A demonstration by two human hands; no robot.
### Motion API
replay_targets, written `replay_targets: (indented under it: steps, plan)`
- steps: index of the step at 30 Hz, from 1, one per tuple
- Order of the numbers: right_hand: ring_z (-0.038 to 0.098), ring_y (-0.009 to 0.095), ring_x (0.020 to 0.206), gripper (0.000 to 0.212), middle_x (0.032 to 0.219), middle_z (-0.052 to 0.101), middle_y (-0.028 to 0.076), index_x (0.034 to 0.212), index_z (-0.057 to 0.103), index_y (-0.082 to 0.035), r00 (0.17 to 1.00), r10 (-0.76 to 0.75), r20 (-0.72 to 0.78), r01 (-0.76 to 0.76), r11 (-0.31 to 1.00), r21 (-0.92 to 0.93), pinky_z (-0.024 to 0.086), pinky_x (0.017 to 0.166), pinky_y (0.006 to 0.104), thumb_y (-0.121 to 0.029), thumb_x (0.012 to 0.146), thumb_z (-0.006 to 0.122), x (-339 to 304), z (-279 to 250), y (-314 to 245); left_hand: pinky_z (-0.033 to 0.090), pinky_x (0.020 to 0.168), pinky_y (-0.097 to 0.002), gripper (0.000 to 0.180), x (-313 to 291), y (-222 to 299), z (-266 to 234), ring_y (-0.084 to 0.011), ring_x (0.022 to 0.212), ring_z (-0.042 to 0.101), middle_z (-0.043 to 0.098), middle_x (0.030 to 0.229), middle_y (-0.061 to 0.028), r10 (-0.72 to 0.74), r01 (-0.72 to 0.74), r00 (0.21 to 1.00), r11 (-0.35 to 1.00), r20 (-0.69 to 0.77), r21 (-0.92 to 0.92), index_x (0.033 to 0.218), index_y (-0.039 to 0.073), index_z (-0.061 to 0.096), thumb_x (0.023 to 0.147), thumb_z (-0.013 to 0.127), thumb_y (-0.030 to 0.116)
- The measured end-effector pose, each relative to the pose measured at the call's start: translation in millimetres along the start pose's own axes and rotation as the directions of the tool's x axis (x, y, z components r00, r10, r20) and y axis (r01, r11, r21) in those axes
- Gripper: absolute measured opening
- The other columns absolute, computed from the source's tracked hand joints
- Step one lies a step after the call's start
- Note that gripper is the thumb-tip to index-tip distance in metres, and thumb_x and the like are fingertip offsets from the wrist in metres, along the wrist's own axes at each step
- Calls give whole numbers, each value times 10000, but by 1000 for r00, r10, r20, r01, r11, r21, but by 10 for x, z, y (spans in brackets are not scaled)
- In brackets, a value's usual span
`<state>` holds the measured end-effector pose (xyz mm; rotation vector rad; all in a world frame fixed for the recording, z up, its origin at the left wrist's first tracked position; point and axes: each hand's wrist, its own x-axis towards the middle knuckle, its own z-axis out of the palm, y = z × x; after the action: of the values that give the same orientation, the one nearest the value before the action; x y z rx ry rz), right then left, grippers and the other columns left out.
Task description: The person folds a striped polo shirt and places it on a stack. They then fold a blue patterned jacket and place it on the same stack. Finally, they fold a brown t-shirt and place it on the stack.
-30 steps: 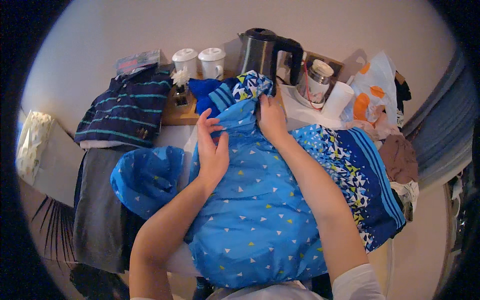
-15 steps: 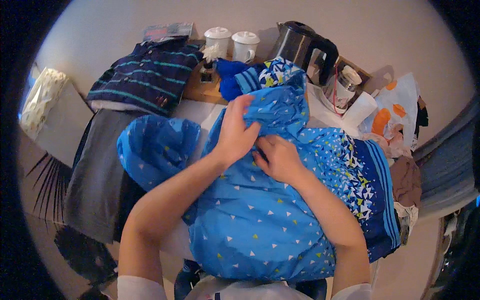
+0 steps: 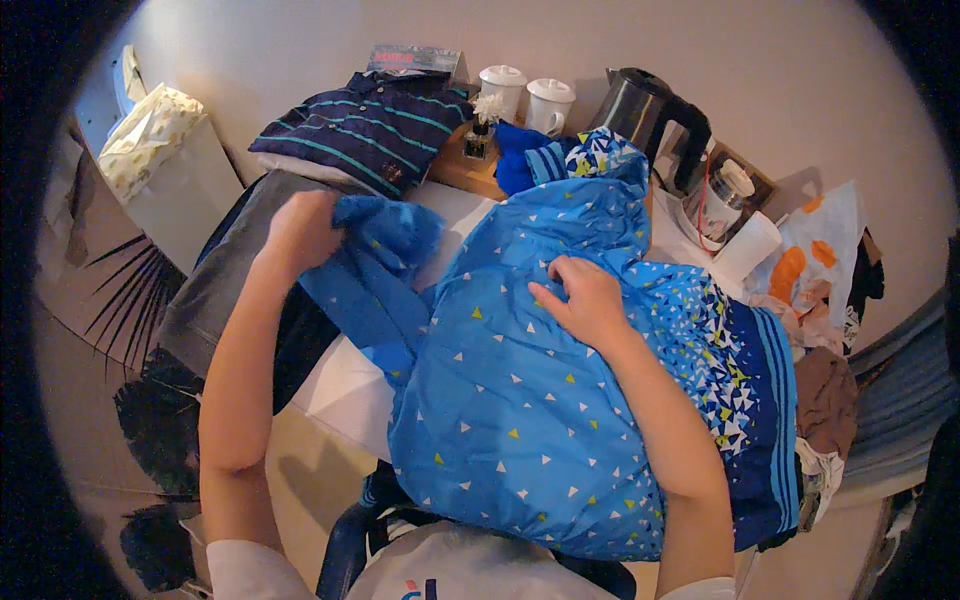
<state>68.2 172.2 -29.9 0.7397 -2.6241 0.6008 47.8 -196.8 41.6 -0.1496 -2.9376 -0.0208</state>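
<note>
Blue garment point(image 3: 515, 400) is gripped by the left hand point(image 3: 303, 230), right hand point(image 3: 586, 298) loosely curled.

Garment point(image 3: 520, 400) midmost on the table point(image 3: 345, 390), other things left, right and behind.
The garment's flap point(image 3: 375, 290) lies to its left, in the left hand point(image 3: 303, 232); the right hand point(image 3: 588, 300) is over the garment's upper middle. Left of the flap are trousers point(image 3: 215, 285), with a shirt point(image 3: 365, 130) behind them. Right of the shirt, a vase point(image 3: 477, 142) stands on a tray point(image 3: 465, 172), before two cups point(image 3: 548, 105). Right of the cups, behind the garment, stands a kettle point(image 3: 640, 110); then rightward come a jar point(image 3: 718, 212), a roll point(image 3: 750, 243) and a bag point(image 3: 810, 245), with a cloth point(image 3: 827, 390) before the bag.
</note>
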Motion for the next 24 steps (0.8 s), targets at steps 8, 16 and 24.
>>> replay_targets:
  steps: [8, 16, 24]
  plan:
    - [615, 324, 784, 371, 820, 622, 165, 907, 582, -23, 992, 40, -121, -68, 969, -237, 506, 678, 430, -384, 820, 599, 55, 115, 6, 493, 773, -455, 258, -70, -539, -951, -377, 898, 620, 649, 918, -210, -54, 84, 813, 996, -580, 25, 991, 54, 661, 817, 622, 241]
    - [624, 345, 837, 359, 883, 637, 194, 961, 589, -8, 977, 209, -32, -211, 956, -202, 516, 715, 440, -331, 804, 608, 492, 279, -197, 502, 810, -421, 448, -7, -1464, -407, -332, 968, 603, 612, 1062, -158, -242, 341, 911, 898, -333, 280, 1226, 132, 558, 799, 656, 227]
    - [596, 326, 873, 284, 858, 605, 152, 900, 570, -22, 998, 54, -16, -56, 952, -300, 503, 721, 434, -265, 776, 648, -188, -695, -36, 459, 911, -430, 514, -90, 1143, -620, -372, 1054, 536, 531, 1150, -181, 514, -560, 816, 817, -265, -138, 1228, 66, 514, 745, 687, 89]
